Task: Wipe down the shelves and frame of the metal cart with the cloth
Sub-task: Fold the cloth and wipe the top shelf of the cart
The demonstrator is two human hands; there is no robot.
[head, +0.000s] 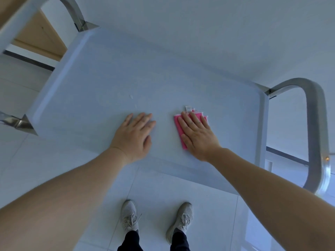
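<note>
Head view: right hand (196, 135) flat, fingers together, on pink cloth (178, 130); left hand (135, 136) flat, fingers slightly spread, on cart shelf (108, 78).

2 hands (135, 137) (198, 136), 1 pink cloth (178, 127), 1 metal cart (112, 73), 2 cart handles (316, 127) (72, 9), 2 shoes (129, 216) (181, 221).

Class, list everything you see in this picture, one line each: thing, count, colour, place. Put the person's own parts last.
cart top shelf: one, pale grey metal, fills the centre
cart handles: two, silver tube, far left and right ends
cloth: one, pink, folded, on the shelf's near right part
white specks: a few, on the shelf left of centre
floor tiles: pale, glossy, below the cart
shoes: two, grey, bottom centre
left hand: flat on the bare shelf
right hand: flat, pressing on the cloth
</note>
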